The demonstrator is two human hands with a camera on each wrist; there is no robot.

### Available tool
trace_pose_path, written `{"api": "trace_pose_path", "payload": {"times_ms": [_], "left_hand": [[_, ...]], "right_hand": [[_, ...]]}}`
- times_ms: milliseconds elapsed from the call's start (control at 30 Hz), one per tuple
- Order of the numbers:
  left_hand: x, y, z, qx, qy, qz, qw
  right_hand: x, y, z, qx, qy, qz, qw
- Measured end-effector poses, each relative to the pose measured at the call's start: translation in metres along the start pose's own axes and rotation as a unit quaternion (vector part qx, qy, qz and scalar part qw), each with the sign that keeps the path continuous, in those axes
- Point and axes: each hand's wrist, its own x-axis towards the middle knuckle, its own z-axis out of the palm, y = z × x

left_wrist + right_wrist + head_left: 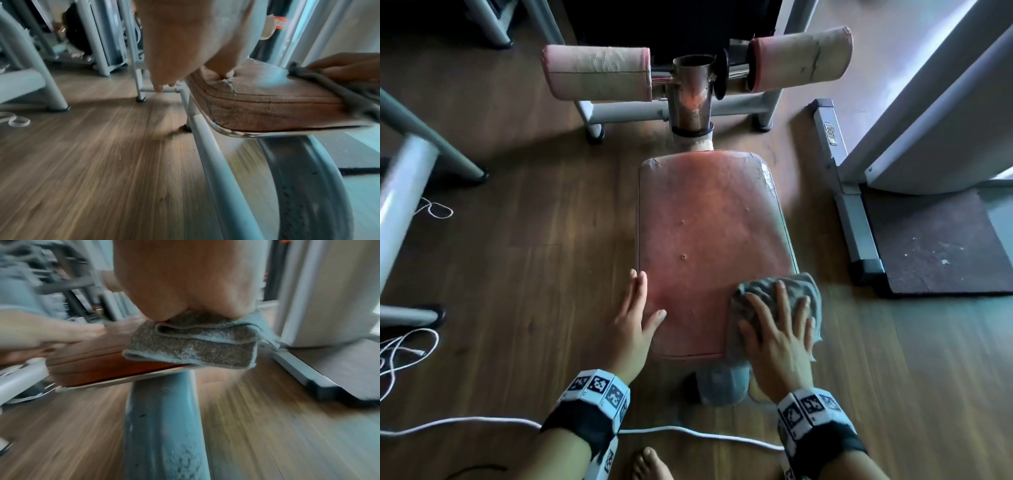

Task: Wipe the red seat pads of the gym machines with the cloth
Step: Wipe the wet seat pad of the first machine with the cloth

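Note:
A worn red seat pad [705, 233] lies lengthwise in front of me on a grey frame. A grey cloth [787, 294] covers its near right corner and hangs over the near edge. My right hand [777, 329] presses flat on the cloth with its fingers spread. My left hand [637, 308] rests on the pad's near left edge, fingers straight and thumb on top of the pad. In the left wrist view the thumb sits on the seat pad [267, 100] and the cloth [337, 87] shows at the right. The right wrist view shows the folded cloth [191, 345] draped over the pad's edge.
Two faded roller pads [599, 72] flank a chrome post [691, 92] beyond the seat. A grey machine base [849, 192] with a dark mat [941, 240] stands at the right, more frame legs [410, 185] at the left. A white cord [482, 423] runs across the wooden floor near my bare foot.

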Motion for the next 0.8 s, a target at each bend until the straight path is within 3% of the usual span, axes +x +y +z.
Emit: {"api": "trace_pose_path", "payload": {"times_ms": [133,367,533,800], "left_hand": [[0.000,-0.004,0.004,-0.006,0.010,-0.003,1.000],[0.001,-0.012,0.003,-0.002,0.001,0.023,1.000],[0.002,-0.013,0.004,-0.008,0.004,0.021,1.000],[0.000,-0.015,0.006,0.000,0.020,0.031,0.999]], "right_hand": [[-0.006,0.006,-0.001,0.179,0.090,0.083,0.976],[-0.027,-0.034,0.018,0.363,0.222,0.251,0.870],[-0.040,-0.046,0.051,0.376,0.178,0.301,0.858],[-0.006,-0.012,0.034,0.358,0.222,0.319,0.849]]}}
